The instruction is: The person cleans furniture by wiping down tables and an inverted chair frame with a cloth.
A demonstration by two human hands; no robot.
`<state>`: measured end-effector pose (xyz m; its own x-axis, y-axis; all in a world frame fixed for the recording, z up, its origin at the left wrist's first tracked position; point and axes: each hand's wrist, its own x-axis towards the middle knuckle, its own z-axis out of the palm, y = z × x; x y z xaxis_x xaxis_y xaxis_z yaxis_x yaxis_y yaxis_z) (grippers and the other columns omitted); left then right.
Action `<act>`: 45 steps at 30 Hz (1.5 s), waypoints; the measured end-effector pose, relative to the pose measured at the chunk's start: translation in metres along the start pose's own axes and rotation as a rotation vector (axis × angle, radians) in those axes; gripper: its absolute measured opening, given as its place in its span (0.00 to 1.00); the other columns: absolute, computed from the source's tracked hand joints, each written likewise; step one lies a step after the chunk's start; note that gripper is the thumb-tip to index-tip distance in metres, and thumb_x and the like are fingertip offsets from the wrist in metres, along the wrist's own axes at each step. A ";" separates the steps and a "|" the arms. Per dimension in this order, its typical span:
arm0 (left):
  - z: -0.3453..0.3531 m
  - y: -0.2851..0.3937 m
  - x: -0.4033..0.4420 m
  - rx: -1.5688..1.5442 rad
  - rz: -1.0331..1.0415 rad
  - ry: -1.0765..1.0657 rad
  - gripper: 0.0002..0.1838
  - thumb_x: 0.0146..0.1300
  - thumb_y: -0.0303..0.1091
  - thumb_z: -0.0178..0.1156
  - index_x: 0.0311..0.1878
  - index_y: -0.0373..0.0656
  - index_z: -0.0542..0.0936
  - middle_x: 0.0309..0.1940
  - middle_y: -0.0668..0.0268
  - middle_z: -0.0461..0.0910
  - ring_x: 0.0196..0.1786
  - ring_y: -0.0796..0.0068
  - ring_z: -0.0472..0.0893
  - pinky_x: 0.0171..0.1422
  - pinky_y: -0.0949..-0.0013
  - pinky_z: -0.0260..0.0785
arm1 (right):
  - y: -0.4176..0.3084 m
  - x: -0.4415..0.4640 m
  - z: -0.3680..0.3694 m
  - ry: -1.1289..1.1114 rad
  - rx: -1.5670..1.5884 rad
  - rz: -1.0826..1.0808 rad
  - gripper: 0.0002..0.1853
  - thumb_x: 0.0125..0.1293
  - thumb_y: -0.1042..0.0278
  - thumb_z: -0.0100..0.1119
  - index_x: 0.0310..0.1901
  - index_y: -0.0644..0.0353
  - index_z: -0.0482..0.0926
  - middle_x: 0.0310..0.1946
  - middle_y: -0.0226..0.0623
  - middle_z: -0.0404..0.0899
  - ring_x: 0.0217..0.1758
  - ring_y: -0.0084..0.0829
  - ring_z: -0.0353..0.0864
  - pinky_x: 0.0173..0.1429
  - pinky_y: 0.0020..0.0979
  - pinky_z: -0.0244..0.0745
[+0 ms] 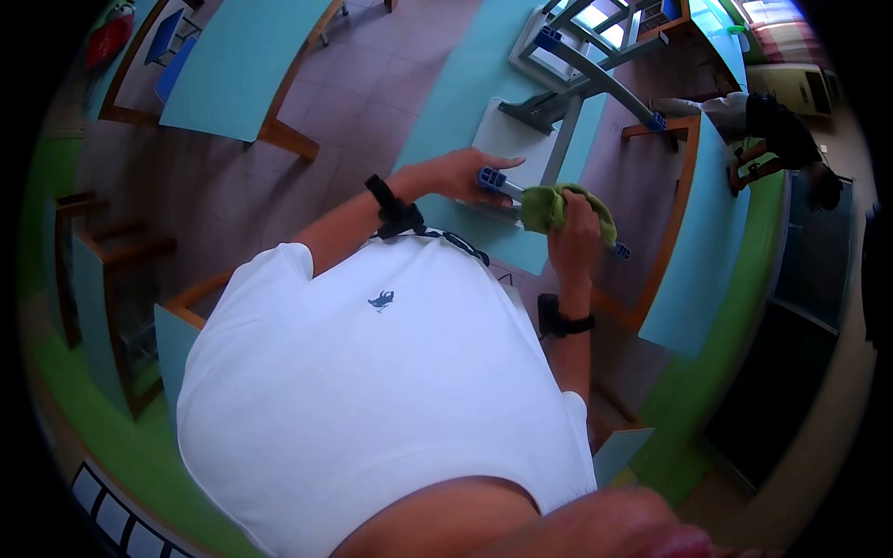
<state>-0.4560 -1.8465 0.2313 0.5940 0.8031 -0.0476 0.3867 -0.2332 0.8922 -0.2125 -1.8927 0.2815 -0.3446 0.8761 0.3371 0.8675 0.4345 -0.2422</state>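
My right hand (579, 223) is closed on a green cloth (539, 210), which wraps a grey metal foot bar (513, 191) with blue end caps. My left hand (456, 174) grips the bar near its blue cap (491, 179), thumb stretched out above it, other fingers partly hidden. The bar belongs to an upturned piece of furniture with a grey metal frame (561, 139). Its pale board (507, 139) lies face down on a light-blue table (437, 121). Dark bands sit on both my wrists.
Another upturned metal frame (595, 70) stands farther along the table. Light-blue tables with wooden edges stand to the left (233, 70) and right (693, 251). A person (772, 126) in a dark top bends over the right table. A dark board (791, 325) is on the wall.
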 end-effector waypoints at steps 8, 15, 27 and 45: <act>0.008 -0.021 0.001 -0.036 0.115 -0.003 0.31 0.56 0.37 0.71 0.64 0.50 0.75 0.37 0.59 0.84 0.34 0.68 0.82 0.47 0.69 0.73 | -0.038 0.021 0.034 0.006 0.040 -0.064 0.21 0.50 0.69 0.64 0.48 0.57 0.72 0.37 0.39 0.76 0.42 0.42 0.77 0.47 0.41 0.71; 0.001 -0.011 0.004 -0.075 -0.054 -0.090 0.16 0.57 0.42 0.70 0.43 0.42 0.84 0.33 0.59 0.85 0.31 0.69 0.80 0.44 0.69 0.73 | -0.007 -0.004 0.019 0.117 -0.104 -0.016 0.18 0.52 0.70 0.63 0.47 0.56 0.74 0.39 0.38 0.75 0.43 0.43 0.77 0.48 0.41 0.70; 0.011 -0.022 0.008 -0.110 -0.014 -0.080 0.13 0.57 0.39 0.70 0.34 0.37 0.83 0.23 0.61 0.82 0.22 0.74 0.72 0.32 0.68 0.70 | -0.038 0.009 0.035 0.148 -0.011 0.029 0.19 0.52 0.65 0.66 0.47 0.53 0.73 0.35 0.33 0.77 0.41 0.36 0.79 0.46 0.37 0.72; 0.010 -0.023 0.010 -0.015 -0.014 -0.172 0.10 0.58 0.33 0.69 0.30 0.35 0.81 0.18 0.66 0.76 0.22 0.81 0.70 0.28 0.70 0.66 | -0.052 -0.005 0.051 0.314 -0.100 0.210 0.21 0.51 0.60 0.65 0.47 0.49 0.72 0.40 0.34 0.70 0.47 0.38 0.72 0.51 0.41 0.62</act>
<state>-0.4516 -1.8386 0.2060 0.7008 0.7004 -0.1350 0.3860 -0.2132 0.8975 -0.2740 -1.9093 0.2460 -0.0422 0.8304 0.5556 0.9435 0.2162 -0.2513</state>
